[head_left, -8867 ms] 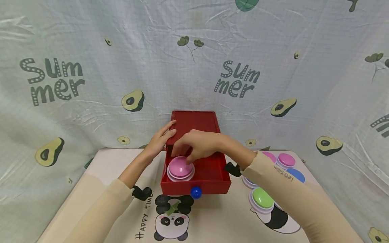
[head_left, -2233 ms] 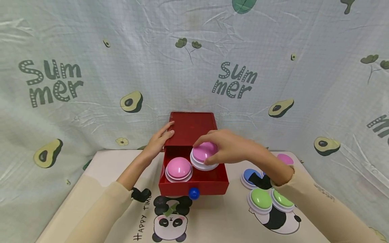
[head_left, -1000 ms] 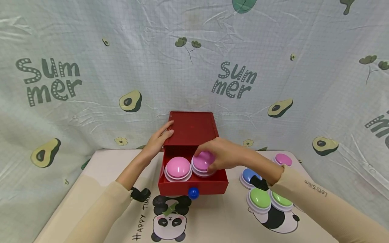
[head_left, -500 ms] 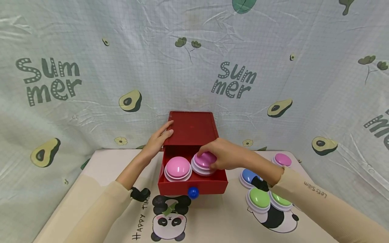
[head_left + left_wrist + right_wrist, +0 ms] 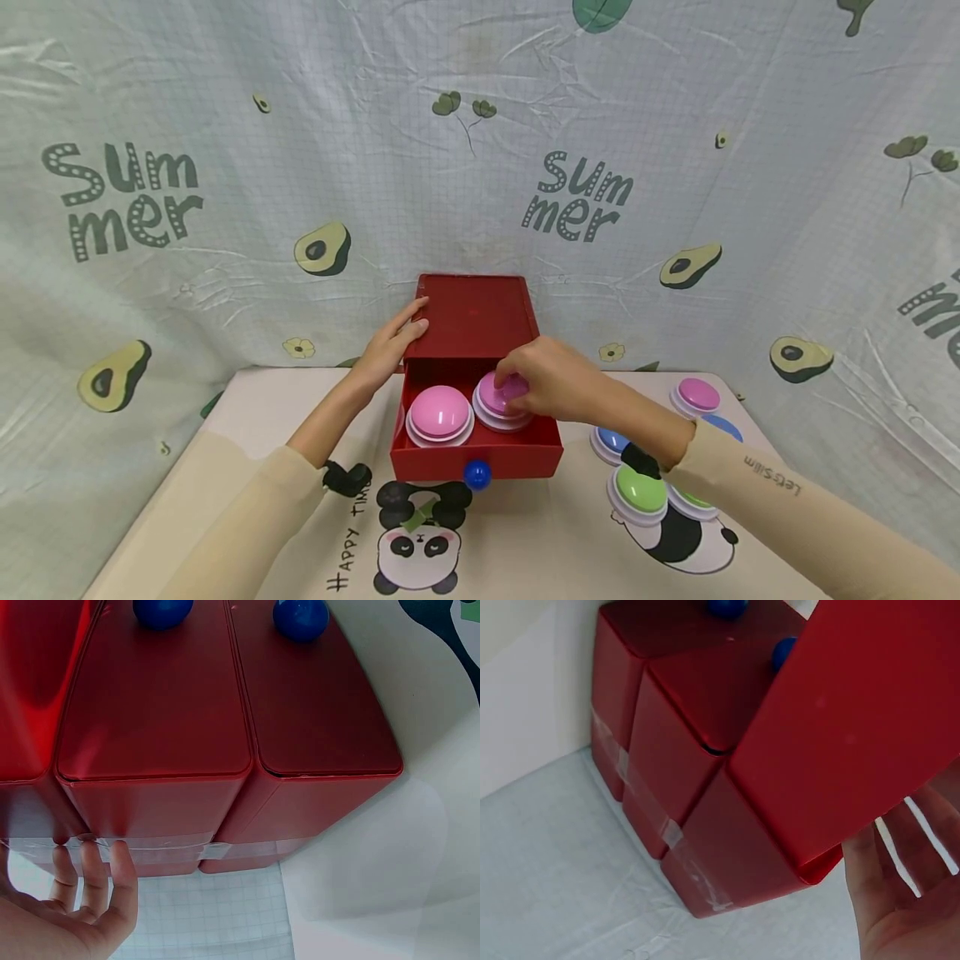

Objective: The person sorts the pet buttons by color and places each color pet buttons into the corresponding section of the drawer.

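Note:
In the head view a red drawer [image 5: 435,463] stands pulled out of a red cabinet [image 5: 472,317]. Inside it, a pink button with a white base [image 5: 439,412] sits at the left. My right hand [image 5: 558,382] holds a second pink button [image 5: 495,398] by its dome, at the drawer's right side. My left hand [image 5: 386,352] rests its straight fingers against the cabinet's upper left edge. The left wrist view has that hand [image 5: 90,907] touching the taped side of the red stack [image 5: 157,806]. In the right wrist view the drawer [image 5: 855,727] hides the right fingertips.
Right of the drawer lie two green buttons, one [image 5: 640,489] in plain view, blue ones [image 5: 611,440] partly behind my arm, and a pink one [image 5: 697,395]. A blue knob [image 5: 477,475] sticks out of the drawer's front. A printed cloth [image 5: 480,200] hangs behind the table.
The second pink button went from above the drawer down into its right side, and its dome now leans slightly left under my right hand. My left hand has stayed on the cabinet.

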Action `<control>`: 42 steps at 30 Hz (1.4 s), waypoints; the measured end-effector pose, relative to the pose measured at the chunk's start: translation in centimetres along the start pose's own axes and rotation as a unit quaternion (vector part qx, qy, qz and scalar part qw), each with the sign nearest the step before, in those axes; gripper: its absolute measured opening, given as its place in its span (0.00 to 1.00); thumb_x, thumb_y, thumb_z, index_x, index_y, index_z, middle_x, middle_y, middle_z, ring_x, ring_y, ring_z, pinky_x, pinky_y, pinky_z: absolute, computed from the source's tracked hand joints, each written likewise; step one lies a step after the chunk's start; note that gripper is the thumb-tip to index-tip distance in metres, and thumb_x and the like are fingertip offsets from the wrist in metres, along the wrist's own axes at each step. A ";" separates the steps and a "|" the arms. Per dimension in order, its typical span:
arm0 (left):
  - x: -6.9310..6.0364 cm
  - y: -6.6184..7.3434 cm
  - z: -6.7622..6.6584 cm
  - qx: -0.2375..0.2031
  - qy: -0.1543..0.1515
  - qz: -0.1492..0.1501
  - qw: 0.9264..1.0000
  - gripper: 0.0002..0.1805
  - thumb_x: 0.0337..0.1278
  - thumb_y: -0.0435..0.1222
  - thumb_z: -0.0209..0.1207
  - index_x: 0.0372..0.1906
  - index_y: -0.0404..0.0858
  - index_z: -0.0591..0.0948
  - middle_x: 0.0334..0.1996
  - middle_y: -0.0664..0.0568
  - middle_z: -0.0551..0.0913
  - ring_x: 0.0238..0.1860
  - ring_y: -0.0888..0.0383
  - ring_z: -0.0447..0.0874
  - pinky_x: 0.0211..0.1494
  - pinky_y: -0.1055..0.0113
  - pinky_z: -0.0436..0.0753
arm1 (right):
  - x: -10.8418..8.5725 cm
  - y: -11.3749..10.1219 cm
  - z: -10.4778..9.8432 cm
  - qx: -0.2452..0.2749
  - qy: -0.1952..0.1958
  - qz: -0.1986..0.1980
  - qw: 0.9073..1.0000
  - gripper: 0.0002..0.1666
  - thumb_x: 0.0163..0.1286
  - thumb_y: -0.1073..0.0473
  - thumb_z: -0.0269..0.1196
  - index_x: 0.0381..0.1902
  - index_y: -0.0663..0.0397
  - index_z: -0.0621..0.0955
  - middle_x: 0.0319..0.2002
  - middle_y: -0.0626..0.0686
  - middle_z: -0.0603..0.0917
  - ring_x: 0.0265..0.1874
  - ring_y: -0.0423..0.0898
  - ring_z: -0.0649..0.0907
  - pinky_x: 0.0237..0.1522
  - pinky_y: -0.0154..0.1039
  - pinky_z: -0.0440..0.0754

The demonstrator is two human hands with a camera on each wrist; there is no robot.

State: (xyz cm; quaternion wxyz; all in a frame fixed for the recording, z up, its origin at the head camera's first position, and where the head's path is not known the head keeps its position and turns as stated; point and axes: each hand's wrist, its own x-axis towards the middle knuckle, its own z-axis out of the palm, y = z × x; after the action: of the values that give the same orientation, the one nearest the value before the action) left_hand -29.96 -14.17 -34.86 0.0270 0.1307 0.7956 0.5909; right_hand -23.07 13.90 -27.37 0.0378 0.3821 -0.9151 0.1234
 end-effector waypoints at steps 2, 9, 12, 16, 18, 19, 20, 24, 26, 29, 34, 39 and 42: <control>0.0 0.0 0.0 0.000 -0.001 0.001 1.000 0.33 0.79 0.52 0.46 0.83 0.61 0.56 0.76 0.38 0.68 0.64 0.39 0.79 0.55 0.53 0.86 | 0.0 0.0 0.1 -0.011 0.010 -0.008 1.000 0.16 0.58 0.57 0.79 0.45 0.47 0.91 0.42 0.48 0.92 0.41 0.43 0.88 0.41 0.33 0.87; 0.0 0.1 0.0 0.003 0.002 -0.003 1.000 0.32 0.79 0.53 0.45 0.82 0.62 0.56 0.76 0.39 0.68 0.65 0.38 0.78 0.56 0.52 0.86 | 0.0 0.2 0.5 -0.027 0.038 -0.027 0.999 0.13 0.59 0.58 0.78 0.42 0.47 0.91 0.40 0.48 0.91 0.39 0.43 0.87 0.40 0.32 0.85; 0.0 0.1 0.0 0.002 0.003 -0.005 1.000 0.32 0.79 0.53 0.45 0.82 0.61 0.57 0.76 0.39 0.68 0.65 0.39 0.78 0.56 0.52 0.86 | 0.0 0.4 0.8 -0.029 0.055 -0.026 0.998 0.13 0.58 0.58 0.78 0.43 0.47 0.91 0.41 0.48 0.91 0.40 0.44 0.87 0.39 0.32 0.85; 0.0 0.1 0.1 0.000 0.001 -0.005 1.000 0.32 0.79 0.53 0.45 0.82 0.61 0.57 0.76 0.40 0.68 0.65 0.38 0.78 0.56 0.51 0.85 | -0.1 0.7 1.3 -0.032 0.080 -0.023 0.996 0.14 0.58 0.59 0.78 0.43 0.48 0.91 0.41 0.48 0.91 0.39 0.43 0.87 0.39 0.32 0.86; -0.1 0.1 0.1 0.001 0.001 -0.005 1.000 0.32 0.79 0.53 0.45 0.83 0.61 0.56 0.76 0.39 0.67 0.65 0.38 0.78 0.57 0.51 0.85 | 0.0 0.8 1.5 -0.031 0.088 -0.022 0.995 0.14 0.59 0.59 0.78 0.44 0.48 0.90 0.41 0.48 0.92 0.38 0.43 0.87 0.39 0.32 0.86; -0.1 0.1 0.0 0.000 0.001 -0.005 1.000 0.32 0.79 0.53 0.45 0.83 0.61 0.56 0.76 0.39 0.67 0.65 0.38 0.78 0.57 0.51 0.85 | 0.0 0.9 1.6 -0.031 0.091 -0.021 0.995 0.15 0.59 0.59 0.78 0.44 0.48 0.90 0.41 0.48 0.92 0.38 0.43 0.87 0.39 0.32 0.86; -0.1 0.1 0.0 0.000 0.001 -0.005 1.000 0.33 0.79 0.53 0.45 0.83 0.61 0.56 0.77 0.39 0.67 0.66 0.38 0.78 0.57 0.51 0.85 | 0.1 0.9 1.6 -0.031 0.092 -0.020 0.995 0.15 0.59 0.59 0.78 0.45 0.47 0.90 0.40 0.48 0.92 0.38 0.42 0.87 0.39 0.32 0.86; -0.1 0.2 0.1 0.000 -0.001 -0.005 1.000 0.33 0.78 0.53 0.45 0.83 0.61 0.56 0.77 0.39 0.65 0.67 0.38 0.77 0.58 0.50 0.84 | 0.2 1.0 1.8 -0.033 0.094 -0.020 0.995 0.15 0.59 0.59 0.77 0.45 0.46 0.90 0.40 0.47 0.91 0.37 0.42 0.87 0.38 0.32 0.85; -0.1 0.2 0.0 0.001 -0.001 -0.006 1.000 0.33 0.78 0.53 0.45 0.83 0.61 0.56 0.78 0.39 0.65 0.67 0.38 0.76 0.59 0.49 0.84 | 0.2 1.0 1.8 -0.037 0.092 -0.021 0.995 0.15 0.59 0.59 0.77 0.45 0.46 0.91 0.39 0.47 0.91 0.36 0.42 0.86 0.37 0.32 0.85; -0.1 0.2 0.0 -0.001 0.000 -0.006 1.000 0.33 0.78 0.53 0.46 0.83 0.61 0.56 0.77 0.39 0.66 0.67 0.38 0.77 0.58 0.50 0.84 | 0.2 1.0 1.8 -0.045 0.090 -0.026 0.995 0.15 0.59 0.59 0.77 0.45 0.46 0.91 0.40 0.47 0.90 0.36 0.42 0.86 0.37 0.32 0.85; -0.2 0.1 -0.1 -0.005 0.003 -0.007 1.000 0.33 0.78 0.53 0.46 0.83 0.61 0.56 0.76 0.38 0.68 0.65 0.39 0.78 0.56 0.53 0.85 | 0.3 0.9 1.6 -0.044 0.079 -0.028 0.996 0.15 0.59 0.59 0.77 0.46 0.46 0.91 0.41 0.48 0.90 0.38 0.42 0.86 0.38 0.32 0.86; -0.1 0.1 -0.1 -0.004 0.000 -0.003 1.000 0.33 0.79 0.52 0.46 0.83 0.61 0.56 0.76 0.38 0.68 0.65 0.39 0.79 0.56 0.53 0.85 | -0.2 1.2 0.7 0.003 0.084 -0.012 0.996 0.16 0.60 0.59 0.77 0.47 0.49 0.90 0.42 0.49 0.90 0.40 0.43 0.86 0.39 0.34 0.87; -0.1 0.1 -0.1 -0.004 -0.001 -0.002 1.000 0.33 0.79 0.52 0.46 0.83 0.61 0.56 0.76 0.38 0.67 0.65 0.39 0.78 0.57 0.52 0.85 | -0.7 1.9 -0.2 0.039 0.103 -0.009 0.994 0.15 0.61 0.60 0.76 0.47 0.51 0.90 0.41 0.49 0.90 0.38 0.42 0.85 0.39 0.35 0.87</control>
State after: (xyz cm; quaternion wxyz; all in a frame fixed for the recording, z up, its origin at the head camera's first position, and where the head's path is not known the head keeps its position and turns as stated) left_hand -29.87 -14.23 -34.79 0.0290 0.1295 0.7934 0.5941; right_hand -23.92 15.70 -27.68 0.1181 0.3767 -0.8972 0.1978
